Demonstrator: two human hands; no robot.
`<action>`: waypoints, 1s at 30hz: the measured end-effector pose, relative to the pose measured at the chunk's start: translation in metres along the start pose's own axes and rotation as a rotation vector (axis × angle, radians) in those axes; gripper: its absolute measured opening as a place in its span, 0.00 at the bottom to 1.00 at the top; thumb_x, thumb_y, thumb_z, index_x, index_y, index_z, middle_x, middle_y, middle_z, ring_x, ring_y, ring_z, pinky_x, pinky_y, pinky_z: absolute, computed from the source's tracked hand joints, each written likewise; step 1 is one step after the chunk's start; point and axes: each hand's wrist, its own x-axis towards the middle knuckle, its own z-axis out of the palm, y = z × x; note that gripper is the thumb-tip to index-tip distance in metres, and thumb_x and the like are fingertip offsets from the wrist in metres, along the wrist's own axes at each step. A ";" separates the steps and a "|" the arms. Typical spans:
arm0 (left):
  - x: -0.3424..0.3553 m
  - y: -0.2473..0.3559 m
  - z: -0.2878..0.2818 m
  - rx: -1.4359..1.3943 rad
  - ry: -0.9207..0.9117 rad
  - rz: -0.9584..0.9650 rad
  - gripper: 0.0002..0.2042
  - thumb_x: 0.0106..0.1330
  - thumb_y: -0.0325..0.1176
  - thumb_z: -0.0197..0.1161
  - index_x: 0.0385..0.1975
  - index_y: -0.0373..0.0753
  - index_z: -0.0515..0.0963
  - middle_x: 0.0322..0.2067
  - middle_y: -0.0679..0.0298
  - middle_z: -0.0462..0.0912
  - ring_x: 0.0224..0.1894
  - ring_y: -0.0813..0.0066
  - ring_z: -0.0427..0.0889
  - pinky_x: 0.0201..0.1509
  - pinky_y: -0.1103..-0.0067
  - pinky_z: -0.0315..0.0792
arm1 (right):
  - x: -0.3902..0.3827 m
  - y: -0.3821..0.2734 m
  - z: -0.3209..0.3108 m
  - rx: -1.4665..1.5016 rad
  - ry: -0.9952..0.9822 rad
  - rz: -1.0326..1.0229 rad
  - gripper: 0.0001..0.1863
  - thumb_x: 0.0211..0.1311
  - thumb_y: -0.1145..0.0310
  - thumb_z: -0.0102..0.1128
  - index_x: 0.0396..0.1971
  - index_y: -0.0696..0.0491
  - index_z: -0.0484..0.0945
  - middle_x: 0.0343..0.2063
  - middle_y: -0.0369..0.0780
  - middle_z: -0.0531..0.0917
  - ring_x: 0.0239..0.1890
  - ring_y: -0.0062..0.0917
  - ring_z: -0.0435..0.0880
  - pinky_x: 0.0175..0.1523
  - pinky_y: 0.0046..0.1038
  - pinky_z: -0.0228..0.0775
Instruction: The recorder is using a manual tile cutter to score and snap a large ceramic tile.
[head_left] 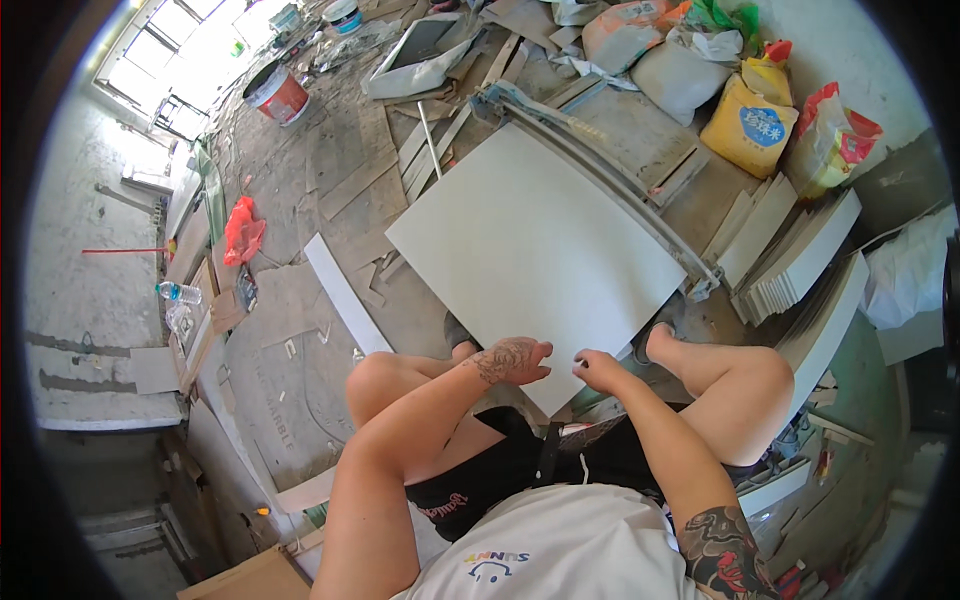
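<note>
A large white square tile (530, 250) lies in front of me, one corner pointing toward my lap between my knees. Over that near corner hovers my left hand (517, 360), thumb and fingers apart, with nothing seen in it. My right hand (600, 372) is just to its right with fingers curled together. Something small and dark shows at its fingertips, too small to name. Along the tile's far right edge runs the metal rail of a tile cutter (610, 150).
Stacked cut tiles (790, 265) stand at right, below filled sacks (750, 120). A narrow white strip (345, 290) lies left of the tile. Farther off are a red bucket (277, 95), a grey rectangular tub (420, 55), a red plastic bag (242, 232) and scattered cardboard.
</note>
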 end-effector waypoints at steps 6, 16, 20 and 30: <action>-0.008 0.009 -0.018 -0.052 0.096 0.066 0.20 0.61 0.43 0.53 0.47 0.35 0.67 0.40 0.52 0.76 0.46 0.56 0.74 0.50 0.67 0.68 | 0.015 0.024 0.024 0.115 0.123 0.124 0.19 0.52 0.60 0.55 0.40 0.57 0.76 0.38 0.49 0.79 0.43 0.41 0.77 0.49 0.34 0.69; -0.028 -0.018 -0.087 -0.287 0.152 0.102 0.17 0.61 0.39 0.55 0.44 0.34 0.69 0.33 0.54 0.79 0.36 0.61 0.78 0.41 0.71 0.72 | 0.038 0.058 0.041 0.032 0.197 0.244 0.15 0.49 0.61 0.56 0.34 0.55 0.78 0.34 0.49 0.80 0.40 0.41 0.78 0.47 0.35 0.69; 0.004 -0.109 -0.097 -0.226 0.348 -0.206 0.17 0.59 0.39 0.55 0.41 0.33 0.71 0.32 0.50 0.79 0.38 0.57 0.79 0.42 0.70 0.72 | 0.046 0.062 0.045 0.062 0.166 0.264 0.15 0.49 0.61 0.56 0.33 0.54 0.79 0.34 0.48 0.81 0.40 0.40 0.78 0.47 0.34 0.69; 0.080 -0.282 0.031 -0.567 0.488 -0.883 0.21 0.55 0.44 0.56 0.38 0.30 0.74 0.38 0.44 0.78 0.46 0.51 0.76 0.50 0.66 0.70 | 0.071 0.162 0.066 0.054 0.277 0.723 0.12 0.49 0.63 0.58 0.20 0.58 0.78 0.24 0.48 0.81 0.31 0.38 0.81 0.35 0.36 0.71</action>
